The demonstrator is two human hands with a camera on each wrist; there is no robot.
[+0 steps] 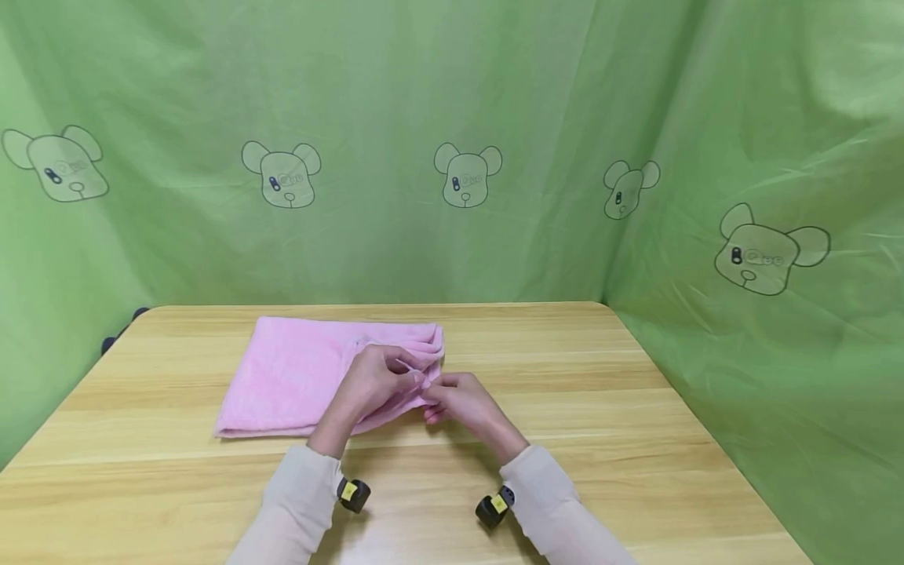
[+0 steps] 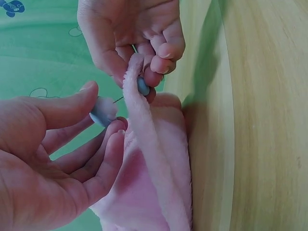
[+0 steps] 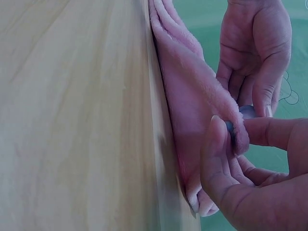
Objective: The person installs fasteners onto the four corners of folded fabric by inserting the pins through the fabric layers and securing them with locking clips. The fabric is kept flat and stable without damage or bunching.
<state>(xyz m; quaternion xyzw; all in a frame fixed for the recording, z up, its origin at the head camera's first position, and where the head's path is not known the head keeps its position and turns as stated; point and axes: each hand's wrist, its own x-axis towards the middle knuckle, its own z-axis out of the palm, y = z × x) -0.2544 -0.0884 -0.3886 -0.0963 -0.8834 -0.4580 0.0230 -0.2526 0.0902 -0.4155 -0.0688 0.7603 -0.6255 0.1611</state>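
Observation:
A folded pink plush cloth (image 1: pixel 297 369) lies on the table, its right corner raised between the two hands. My left hand (image 1: pixel 374 380) pinches a small blue-and-white cap (image 2: pixel 104 111) between thumb and fingers. In the left wrist view, a thin pin (image 2: pixel 118 100) spans the short gap from that cap to the cloth edge. Facing it, my right hand (image 1: pixel 462 404) pinches the raised cloth edge (image 3: pixel 239 130) together with a small blue piece (image 2: pixel 143 86) on the cloth's other side. How far the pin passes through the cloth is hidden.
The wood-grain table (image 1: pixel 600 439) extends on all sides of the cloth. Green curtains (image 1: pixel 374 78) with bear-head drawings hang behind it and along both sides. A dark object (image 1: pixel 109 343) shows past the table's left edge.

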